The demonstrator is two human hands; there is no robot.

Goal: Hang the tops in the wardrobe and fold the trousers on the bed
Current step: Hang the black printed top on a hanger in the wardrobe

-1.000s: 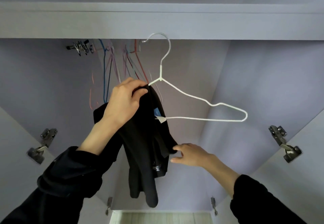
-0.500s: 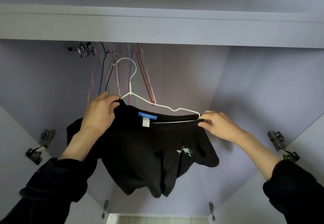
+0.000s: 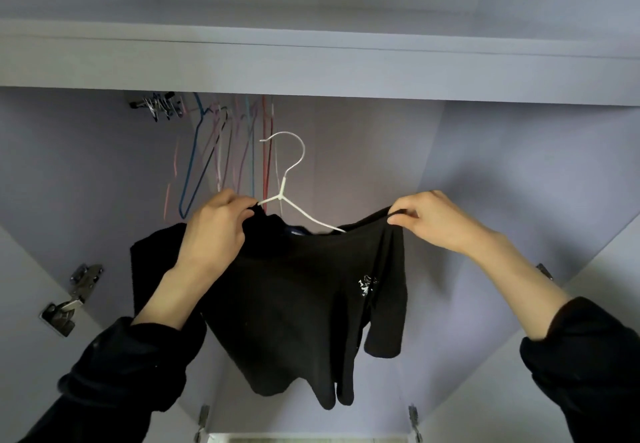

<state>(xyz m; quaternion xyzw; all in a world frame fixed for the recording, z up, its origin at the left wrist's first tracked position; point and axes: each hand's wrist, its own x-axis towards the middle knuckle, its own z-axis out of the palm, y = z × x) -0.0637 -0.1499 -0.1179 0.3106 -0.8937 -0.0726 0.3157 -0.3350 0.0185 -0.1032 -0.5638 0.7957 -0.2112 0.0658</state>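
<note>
While both hands [image 3: 221,224] [image 3: 433,217] pinch black top [image 3: 294,304], label unreadable

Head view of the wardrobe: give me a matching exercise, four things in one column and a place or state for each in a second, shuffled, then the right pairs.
Things:
1. white hanger
2. black top
3. coloured hangers
4. door hinge

Places or states:
A. hung in a bunch at the back left of the wardrobe
B. fixed to the left side panel
C. hook free in the air, not on any rail
D. pinched at the shoulders by the left hand and right hand

Pairs: 1-C, 2-D, 3-A, 4-B
</note>
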